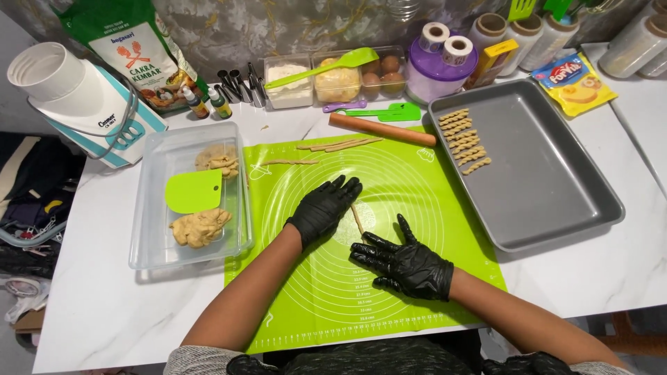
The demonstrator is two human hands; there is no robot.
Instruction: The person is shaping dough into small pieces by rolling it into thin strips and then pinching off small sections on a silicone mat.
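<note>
Nearest the camera, both black-gloved hands lie flat and open on the green silicone mat (389, 278), fingers spread, gripping nothing. The right hand (406, 264) rests palm down with its fingertips at the lower end of a thin dough strip (357, 219); the left hand (322, 208) lies just beside that strip, on its left, and may be touching it — I cannot tell for sure.

Left of the mat sits a clear plastic tub (149, 229) on the white marble tabletop (104, 305). It holds two lumps of tan dough (200, 227), one near and one far, with a green scraper (194, 192) lying between them.

Right of the mat, a grey baking tray (549, 194) carries a short column of twisted dough pieces (464, 141) in its far left corner (the rest of the tray is bare metal).

Further up the mat lie more rolled strips (339, 144) and a wooden rolling pin (382, 130). Beyond them, clear containers stand along the wall — one with white powder (287, 80), one with yellowish dough under a green spatula (322, 69), one with brown eggs (382, 75).
</note>
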